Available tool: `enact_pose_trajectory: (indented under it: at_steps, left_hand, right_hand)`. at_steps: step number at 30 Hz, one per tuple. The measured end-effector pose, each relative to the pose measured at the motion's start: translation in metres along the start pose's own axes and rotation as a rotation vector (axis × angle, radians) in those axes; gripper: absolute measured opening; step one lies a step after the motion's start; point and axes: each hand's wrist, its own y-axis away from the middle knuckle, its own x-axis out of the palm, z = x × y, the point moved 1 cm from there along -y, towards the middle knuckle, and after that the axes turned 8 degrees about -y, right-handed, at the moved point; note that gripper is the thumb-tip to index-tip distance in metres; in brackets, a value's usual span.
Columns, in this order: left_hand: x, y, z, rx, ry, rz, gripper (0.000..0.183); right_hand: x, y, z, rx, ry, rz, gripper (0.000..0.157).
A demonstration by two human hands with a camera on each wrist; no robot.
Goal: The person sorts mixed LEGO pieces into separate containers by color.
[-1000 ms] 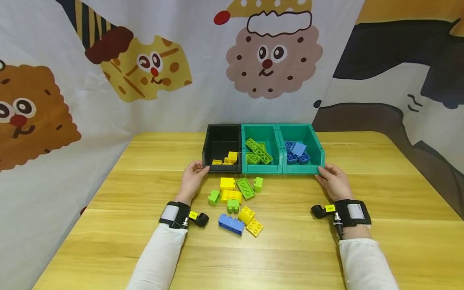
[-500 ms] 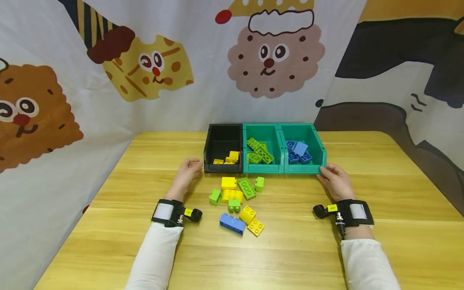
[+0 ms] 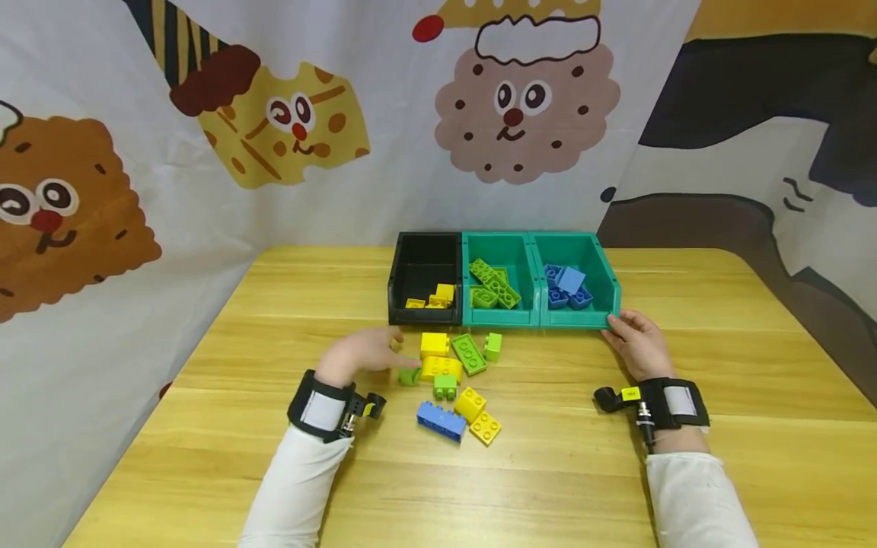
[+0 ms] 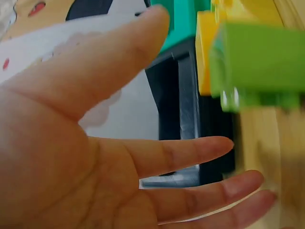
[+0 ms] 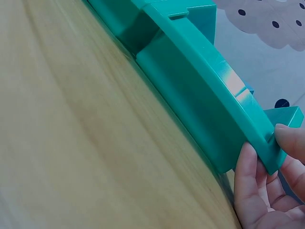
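left hand (image 3: 363,352) spread near nine bricks (image 3: 444,388) on tabletop (image 3: 548,457), my right hand (image 3: 642,352) pinching one teal bin (image 3: 574,318) of two

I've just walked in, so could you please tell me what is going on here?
A person's left hand, fingers spread, is beside a green brick, one of several loose bricks on the table. The right hand grips the front corner of the right teal bin. Yellow bricks lie in the black bin, green bricks in the middle teal bin and blue bricks in the right one.
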Motion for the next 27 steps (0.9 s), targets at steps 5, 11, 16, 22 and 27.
enact_pose_trajectory:
  at_steps: [5, 11, 16, 22, 27]
  left_hand:
    - [0.006, 0.003, -0.015, -0.001, -0.046, 0.026, 0.071]
    - [0.011, 0.0, -0.021, -0.034, -0.048, -0.013, 0.052]
    - [0.011, 0.0, -0.022, -0.046, -0.045, -0.01, 0.039]
    - [0.01, -0.001, -0.021, -0.044, -0.041, -0.013, 0.029]
    - [0.009, -0.003, -0.017, -0.028, -0.065, -0.054, 0.022]
  right_hand:
    - [0.0, 0.0, -0.001, 0.003, 0.003, -0.001, 0.008]
    - [0.0, 0.0, -0.003, -0.007, -0.008, 0.0, 0.007]
    - [0.0, 0.0, -0.003, -0.014, -0.005, 0.007, 0.008]
    - [0.0, 0.0, -0.002, -0.008, 0.004, 0.002, 0.008]
    - [-0.001, 0.0, -0.001, -0.002, 0.005, -0.001, 0.008]
